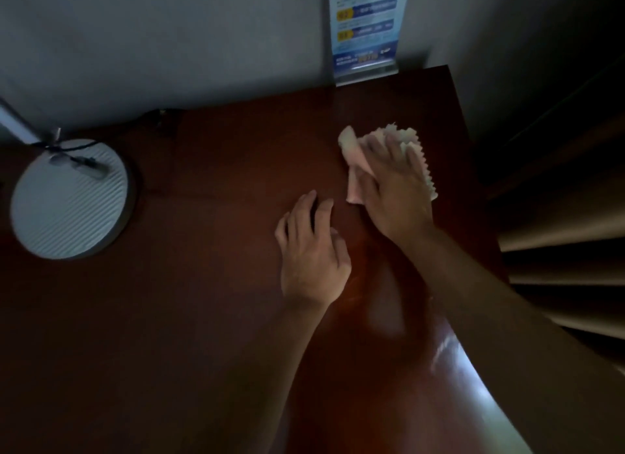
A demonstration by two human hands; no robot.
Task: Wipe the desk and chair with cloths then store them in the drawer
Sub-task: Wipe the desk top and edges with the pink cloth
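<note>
Dim room, dark wood bench (220, 301). Right hand (394, 190) is pressing the pink cloth (353, 149) flat with straight fingers, far right. Left hand (313, 247) is resting released beside it. Keep palm pressure even, overlap strokes, steer around sign stand (367, 34) and lamp base (69, 198).

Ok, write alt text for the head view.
A person's right hand presses a pale cloth flat on a dark wooden desk, the left hand resting beside it. A round lamp base sits far left; a blue sign stands against the wall.
</note>
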